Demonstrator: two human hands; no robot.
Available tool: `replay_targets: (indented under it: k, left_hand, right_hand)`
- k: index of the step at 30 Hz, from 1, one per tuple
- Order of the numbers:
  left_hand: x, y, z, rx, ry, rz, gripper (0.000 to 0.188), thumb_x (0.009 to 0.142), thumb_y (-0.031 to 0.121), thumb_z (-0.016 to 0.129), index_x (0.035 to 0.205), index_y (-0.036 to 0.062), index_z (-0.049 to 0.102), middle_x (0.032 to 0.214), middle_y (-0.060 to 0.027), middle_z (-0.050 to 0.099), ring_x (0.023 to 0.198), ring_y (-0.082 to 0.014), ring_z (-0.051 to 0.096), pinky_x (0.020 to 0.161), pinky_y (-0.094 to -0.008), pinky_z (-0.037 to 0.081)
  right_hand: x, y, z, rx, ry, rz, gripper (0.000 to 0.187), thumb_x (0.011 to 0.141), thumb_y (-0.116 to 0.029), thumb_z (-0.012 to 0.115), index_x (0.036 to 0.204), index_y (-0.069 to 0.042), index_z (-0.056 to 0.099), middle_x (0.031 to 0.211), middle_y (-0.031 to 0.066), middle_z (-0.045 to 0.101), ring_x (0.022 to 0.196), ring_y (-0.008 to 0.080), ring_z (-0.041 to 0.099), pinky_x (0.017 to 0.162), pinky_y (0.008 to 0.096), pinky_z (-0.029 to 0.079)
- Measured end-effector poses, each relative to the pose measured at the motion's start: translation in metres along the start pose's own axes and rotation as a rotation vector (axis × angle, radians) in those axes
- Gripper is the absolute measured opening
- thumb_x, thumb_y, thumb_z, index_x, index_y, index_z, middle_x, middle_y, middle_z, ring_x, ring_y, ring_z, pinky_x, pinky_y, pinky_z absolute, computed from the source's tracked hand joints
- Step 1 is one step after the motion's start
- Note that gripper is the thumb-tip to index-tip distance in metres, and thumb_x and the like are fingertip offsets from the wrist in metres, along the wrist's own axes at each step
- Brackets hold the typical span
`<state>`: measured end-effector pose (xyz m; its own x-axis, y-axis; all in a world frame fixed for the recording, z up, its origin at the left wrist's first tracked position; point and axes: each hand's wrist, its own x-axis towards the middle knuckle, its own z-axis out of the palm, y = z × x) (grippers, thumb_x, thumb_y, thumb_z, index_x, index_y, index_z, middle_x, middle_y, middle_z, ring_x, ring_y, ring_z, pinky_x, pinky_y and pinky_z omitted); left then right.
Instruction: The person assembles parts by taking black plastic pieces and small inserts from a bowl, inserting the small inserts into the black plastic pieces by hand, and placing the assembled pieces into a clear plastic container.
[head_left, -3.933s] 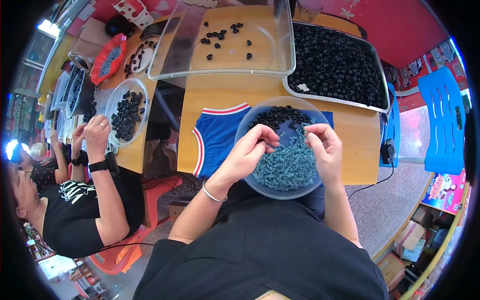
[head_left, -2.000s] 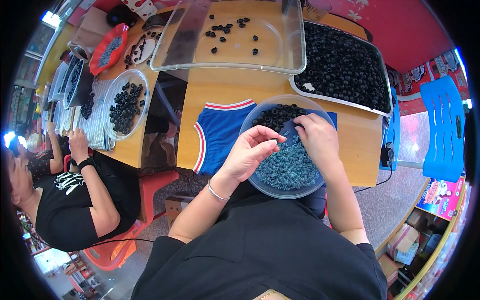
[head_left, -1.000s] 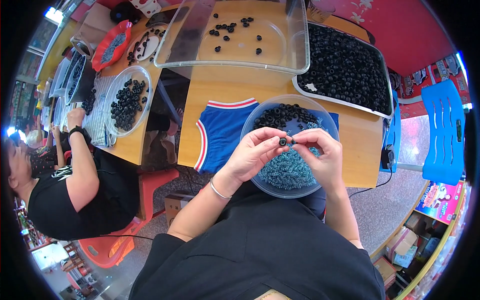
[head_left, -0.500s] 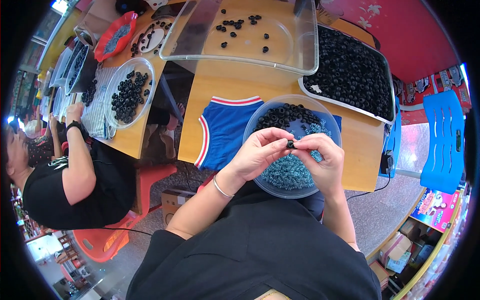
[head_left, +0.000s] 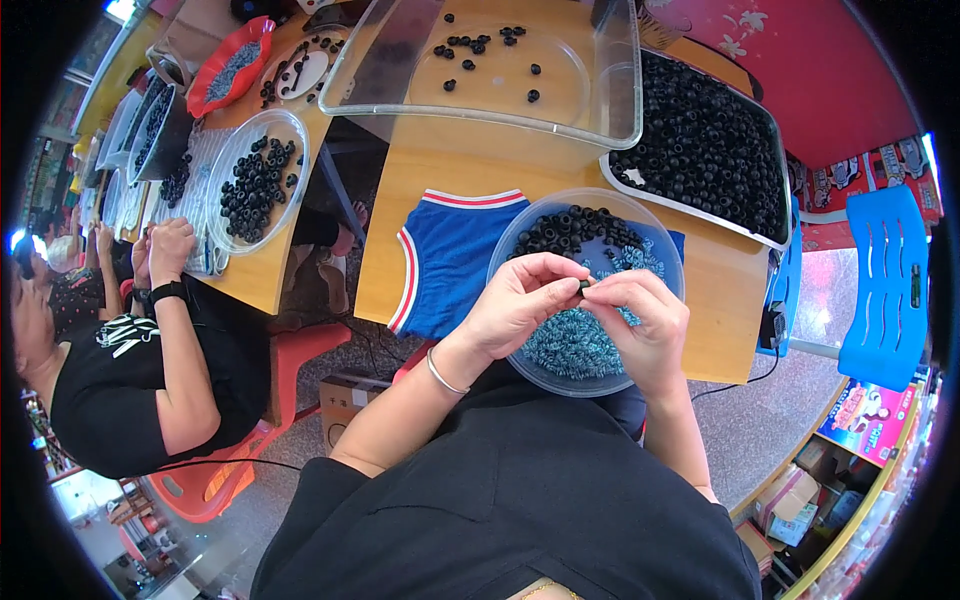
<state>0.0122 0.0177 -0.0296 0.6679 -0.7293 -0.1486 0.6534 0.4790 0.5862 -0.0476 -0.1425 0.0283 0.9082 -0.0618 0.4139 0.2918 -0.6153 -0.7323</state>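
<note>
Both my hands meet over a clear round basin [head_left: 674, 330] and pinch one small black ring-like piece [head_left: 583, 286] between the fingertips. My left hand [head_left: 515, 308], with a bangle at the wrist, has thumb and forefinger closed on it from the left. From the right, my right hand [head_left: 648, 328] does the same; fingers hide most of the piece. Inside the basin, black round pieces [head_left: 572, 228] lie at the back and many small pale teal pieces [head_left: 565, 352] at the front. A blue cloth with red and white trim [head_left: 455, 262] lies left of the basin.
A large clear bin [head_left: 500, 125] with scattered black pieces stands behind, beside a white-rimmed tray [head_left: 700, 150] heaped with them. At left, a co-worker [head_left: 130, 390] sits at another table near a clear bowl [head_left: 300, 180]. A blue chair [head_left: 885, 290] stands at right.
My hands stay in nearly the same place, and the black piece appears slightly turned between my fingertips. The co-worker's arm has shifted lower, and both their hands now show close together.
</note>
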Motion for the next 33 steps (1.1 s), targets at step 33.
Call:
replay_targets:
  k: [33]
  left_hand:
    - [0.004,0.025,0.0,0.229,-0.067,-0.117,0.049,0.082,0.011,0.073,0.119,0.0025,0.041,0.079,-0.0026,0.061,0.075,-0.0088,0.059,0.069,-0.0217,0.048]
  right_hand:
    - [-0.006,0.005,0.007,0.128,-0.128,0.16,0.03,0.066,-0.001,0.078,0.094,-0.004,0.069,0.081,0.0056,0.063,0.066,0.0142,0.06,0.059,0.0255,0.049]
